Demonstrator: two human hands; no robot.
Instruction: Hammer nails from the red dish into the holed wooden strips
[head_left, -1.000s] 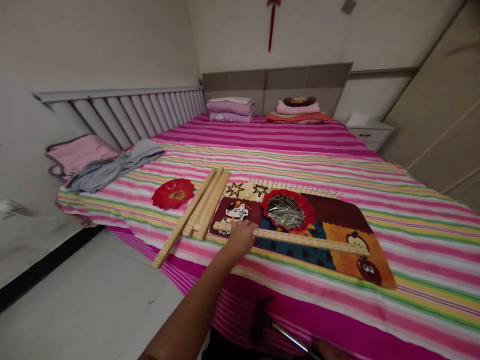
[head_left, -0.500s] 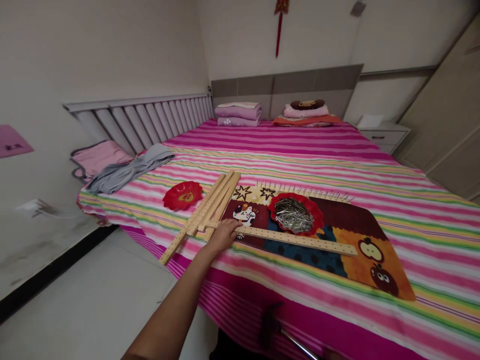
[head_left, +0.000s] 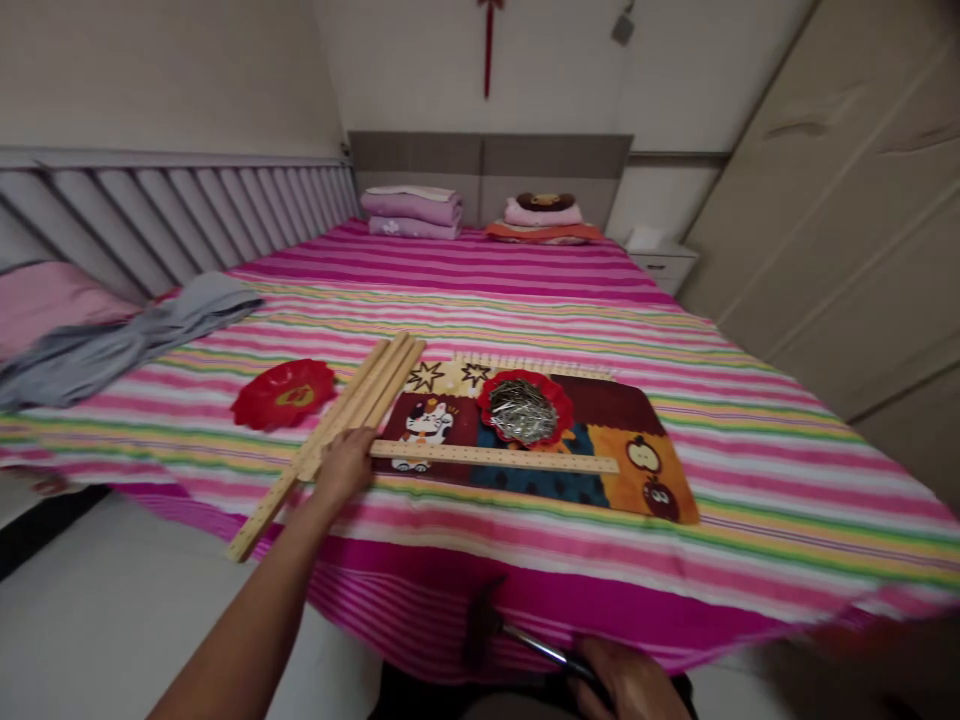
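My left hand point(head_left: 345, 465) lies over a stack of long perforated wooden strips point(head_left: 360, 405), its fingertips close to the end of a single strip point(head_left: 495, 457) lying across a printed mat point(head_left: 540, 485). My right hand point(head_left: 626, 680) grips the metal shaft of a dark-headed hammer point(head_left: 532, 642) at the near bed edge. Beyond the single strip, a red scalloped dish point(head_left: 564, 412) holds a heap of silver nails point(head_left: 523, 412). Along the mat's far edge runs a strip point(head_left: 532, 366) with a row of upright nails.
A second red dish point(head_left: 283, 393) sits left of the wooden strips on the striped bedsheet point(head_left: 750, 480). Grey and pink cloth point(head_left: 112, 335) lie at the left. Folded bedding stands at the headboard point(head_left: 487, 165), and a wardrobe rises at the right.
The whole view has swung, shifting the bed left and farther away. My left hand has moved off the single strip toward its left end. More of my right hand now shows on the hammer.
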